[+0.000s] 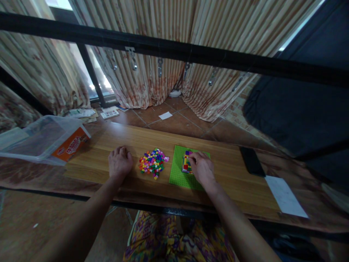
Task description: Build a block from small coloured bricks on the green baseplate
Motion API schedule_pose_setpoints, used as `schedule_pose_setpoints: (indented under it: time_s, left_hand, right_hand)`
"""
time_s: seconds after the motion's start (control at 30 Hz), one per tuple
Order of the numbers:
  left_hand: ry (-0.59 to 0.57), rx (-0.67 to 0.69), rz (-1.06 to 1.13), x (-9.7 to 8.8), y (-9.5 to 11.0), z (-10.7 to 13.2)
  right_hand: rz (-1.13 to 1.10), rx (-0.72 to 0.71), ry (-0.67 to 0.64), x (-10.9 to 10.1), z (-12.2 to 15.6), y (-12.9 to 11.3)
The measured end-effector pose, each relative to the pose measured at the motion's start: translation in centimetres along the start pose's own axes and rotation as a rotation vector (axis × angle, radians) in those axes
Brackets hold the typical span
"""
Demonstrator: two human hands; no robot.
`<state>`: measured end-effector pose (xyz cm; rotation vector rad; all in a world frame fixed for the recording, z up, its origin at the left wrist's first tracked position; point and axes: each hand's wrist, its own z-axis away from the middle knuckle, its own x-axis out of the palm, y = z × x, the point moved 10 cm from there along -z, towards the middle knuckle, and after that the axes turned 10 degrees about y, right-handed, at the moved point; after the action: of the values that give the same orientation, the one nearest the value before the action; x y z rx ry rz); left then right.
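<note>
A green baseplate (178, 171) lies on the wooden table (231, 171). On it stands a small block of coloured bricks (186, 162). My right hand (202, 167) rests on the plate with its fingers curled and pinched against the top of that block. To the left lies a pile of several loose coloured bricks (153, 162). My left hand (120, 162) sits on the table left of the pile, fingers curled under into a loose fist, with nothing visible in it.
A clear plastic tub (40, 140) with an orange label lies at the table's left end. A black phone (251, 161) and a white sheet (285, 196) lie at the right. Curtains and a tiled floor are beyond the table.
</note>
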<state>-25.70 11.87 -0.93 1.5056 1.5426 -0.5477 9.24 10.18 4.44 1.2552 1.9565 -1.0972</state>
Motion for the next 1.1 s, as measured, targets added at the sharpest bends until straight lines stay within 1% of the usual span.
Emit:
schedule_pose_setpoints:
  time_s: [0.17,0.3,0.43,0.5,0.57,0.73,0.83,0.97,1.1]
  left_hand:
    - [-0.004,-0.024,0.01,0.0,-0.2,0.0]
    - [-0.011,-0.018,0.005,0.0,-0.1,0.0]
    - [-0.014,-0.034,-0.005,0.0,-0.3,0.1]
    - [-0.016,-0.036,0.0,0.0,-0.2,0.1]
    - [-0.019,-0.037,0.008,0.0,-0.2,0.1]
    - [-0.005,-0.025,0.01,-0.3,0.0,0.0]
    - [0.01,-0.017,0.007,-0.3,0.0,0.0]
    - [0.007,-0.019,0.003,-0.2,-0.1,0.1]
    - [0.0,-0.019,-0.003,0.0,-0.2,0.1]
  right_hand:
    - [-0.046,0.057,-0.023,0.0,0.1,1.0]
    - [-0.109,0.155,-0.004,-0.8,0.4,2.5]
    - [-0.253,0.279,0.063,-2.0,0.6,4.5]
    - [-0.337,0.339,0.076,-2.1,0.7,5.4]
    - [-0.385,0.36,0.075,-2.1,0.7,5.8]
    - [-0.396,0.272,0.095,-2.3,0.3,5.2]
    - [-0.352,0.218,0.083,-2.2,0.1,4.7]
    - [-0.258,0.157,0.016,-1.7,-0.4,3.9]
    - [-0.224,0.076,-0.068,-1.1,-0.7,2.7]
